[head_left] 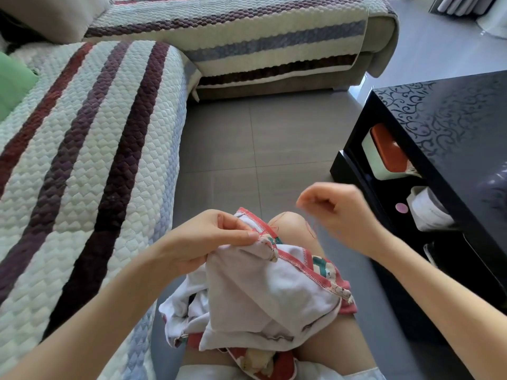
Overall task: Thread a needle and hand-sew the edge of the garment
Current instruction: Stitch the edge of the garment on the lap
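Head view: garment is bunched on the lap, its red-stitched edge pinched at the fold by the left hand, thumb against forefinger. Red thread lies slack across the knee, leading up to the right hand, which is raised with fingers curled and tips pinched, apparently on the thread. Needle cannot be made out. Stitch pull-through is judged to be in hand. Slack should be drawn out smoothly until snug, not puckered, and loops watched for knotting. Black table is close on the right.
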{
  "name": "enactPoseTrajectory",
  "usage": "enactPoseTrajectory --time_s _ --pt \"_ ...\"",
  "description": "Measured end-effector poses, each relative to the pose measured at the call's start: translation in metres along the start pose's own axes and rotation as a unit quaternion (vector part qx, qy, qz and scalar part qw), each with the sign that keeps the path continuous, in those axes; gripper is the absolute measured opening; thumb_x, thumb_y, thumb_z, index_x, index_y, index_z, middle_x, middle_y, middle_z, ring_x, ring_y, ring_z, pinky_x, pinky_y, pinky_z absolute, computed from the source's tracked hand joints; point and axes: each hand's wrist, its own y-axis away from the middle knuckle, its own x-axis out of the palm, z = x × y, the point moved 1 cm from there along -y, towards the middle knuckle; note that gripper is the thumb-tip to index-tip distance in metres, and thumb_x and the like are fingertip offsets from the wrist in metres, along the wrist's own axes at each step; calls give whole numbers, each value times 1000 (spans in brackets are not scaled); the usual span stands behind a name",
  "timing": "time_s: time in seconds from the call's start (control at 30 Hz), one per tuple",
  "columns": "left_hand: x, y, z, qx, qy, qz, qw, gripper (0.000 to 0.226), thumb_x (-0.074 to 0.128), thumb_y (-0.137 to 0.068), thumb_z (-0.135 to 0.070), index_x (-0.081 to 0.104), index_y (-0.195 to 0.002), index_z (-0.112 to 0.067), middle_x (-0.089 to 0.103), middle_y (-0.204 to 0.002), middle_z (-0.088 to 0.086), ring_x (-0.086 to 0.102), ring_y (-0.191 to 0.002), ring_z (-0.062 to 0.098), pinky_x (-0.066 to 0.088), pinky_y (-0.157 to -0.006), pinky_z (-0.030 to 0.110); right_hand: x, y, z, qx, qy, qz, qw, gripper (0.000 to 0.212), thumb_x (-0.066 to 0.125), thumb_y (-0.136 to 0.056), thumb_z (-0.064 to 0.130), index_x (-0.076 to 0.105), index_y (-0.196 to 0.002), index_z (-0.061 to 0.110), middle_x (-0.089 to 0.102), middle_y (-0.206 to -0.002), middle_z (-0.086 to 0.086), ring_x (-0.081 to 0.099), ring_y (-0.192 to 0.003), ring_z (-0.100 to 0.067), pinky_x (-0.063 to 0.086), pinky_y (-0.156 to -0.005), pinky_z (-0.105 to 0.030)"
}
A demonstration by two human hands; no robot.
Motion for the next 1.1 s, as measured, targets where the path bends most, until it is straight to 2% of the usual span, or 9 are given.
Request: enactPoseTrajectory --time_s 0.1,0.2,0.4,0.6,0.7,0.83,0.97,1.03,1.1 --pt "1 0 1 9 0 22 1000 17 86 -61 -8 76 -75 -6 73 -81 11 67 -71 13 54 -67 16 -25 -23 12 -24 7 -111 993 8 64 -85 14 69 -78 13 67 -70 -5 59 -61 -20 47 -58 -31" --pt "2 1 1 14 6 21 1000 12 80 -60 -7 74 -70 -7 72 -77 10 67 -68 12 54 -66 16 -39 -42 21 -26 15 -173 984 12 64 -87 14 68 -79 6 65 -69 -10 56 -60 -20 44 -59 -30" --pt "11 8 -5 47 -30 21 998 7 80 -57 -16 75 -61 -14 72 -70 3 65 -66 7 50 -64 14 -45 -71 18 20 16 -250 968 19 64 -87 20 67 -75 6 47 -53 16 41 -50 0 34 -56 -17" --pt "13 8 1 41 -85 19 995 15 80 -72 -6 75 -63 -16 70 -67 -2 61 -65 4 46 -66 13 -44 -91 12 38 7 -299 953 24 60 -82 21 56 -61 11 41 -49 10 35 -48 -4 36 -56 -27" --pt "12 10 7 25 -98 19 995 11 84 -71 -10 75 -66 -14 68 -67 -2 59 -66 6 46 -68 15 -53 -101 1 63 7 -332 941 22 58 -78 25 56 -62 10 41 -49 8 36 -48 -7 34 -54 -24" --pt "9 10 10 21 -83 15 996 18 85 -57 -24 76 -68 -13 69 -72 4 61 -72 11 48 -72 20 -58 -105 -12 78 37 -343 936 19 58 -78 21 55 -63 10 39 -49 10 33 -46 -2 30 -51 -18" --pt "11 10 9 21 -66 30 997 16 89 -59 -14 75 -65 -13 68 -66 0 60 -64 6 48 -64 13 -52 -101 -20 84 71 -339 934 21 56 -80 20 54 -59 14 43 -50 4 38 -48 -6 38 -53 -25" --pt "12 11 9 25 -51 31 998 14 85 -58 -16 75 -66 -12 68 -66 0 61 -64 5 48 -64 13 -44 -95 -20 80 87 -287 951 15 61 -83 24 64 -74 13 51 -58 2 45 -55 -9 46 -61 -34" --pt "13 11 9 33 -19 28 999 10 80 -59 -16 75 -66 -11 70 -70 3 63 -67 7 50 -66 14 -28 -78 -10 90 79 -177 977 21 66 -86 30 61 -102 17 46 -58 8 42 -53 -3 41 -58 -25"
